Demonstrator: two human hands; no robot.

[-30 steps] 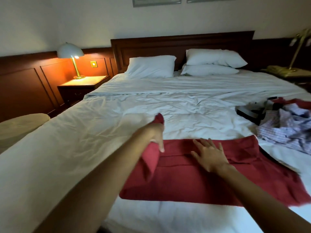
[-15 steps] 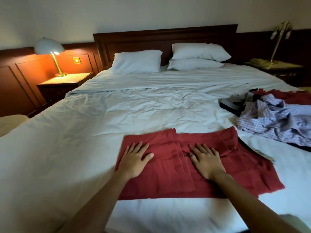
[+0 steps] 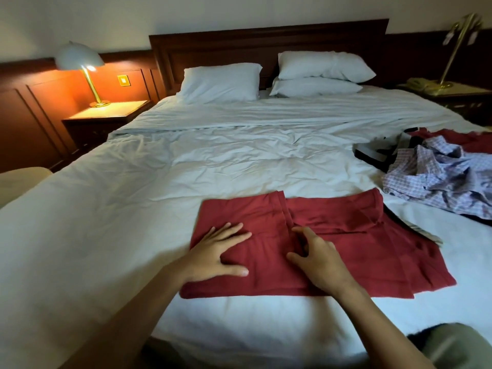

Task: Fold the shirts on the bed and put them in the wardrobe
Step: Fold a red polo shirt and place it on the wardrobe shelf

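A dark red shirt (image 3: 346,246) lies partly folded on the white bed (image 3: 133,209), its left side folded over onto the middle. My left hand (image 3: 217,254) presses flat on the folded left part, fingers spread. My right hand (image 3: 316,259) rests on the middle of the shirt by the fold line, its fingers bent slightly onto the cloth. A crumpled checked shirt (image 3: 439,177) lies in a heap at the right, over another red garment (image 3: 458,137) and a dark item (image 3: 370,154).
Three white pillows (image 3: 221,82) lean on the wooden headboard. A lit lamp (image 3: 82,67) stands on the left nightstand (image 3: 106,115); a brass lamp and telephone sit on the right one (image 3: 452,91). No wardrobe is in view.
My left hand laid the shirt's left side over the middle and now presses it flat. My right hand stayed on the shirt and slid a little towards me, its fingers bending.
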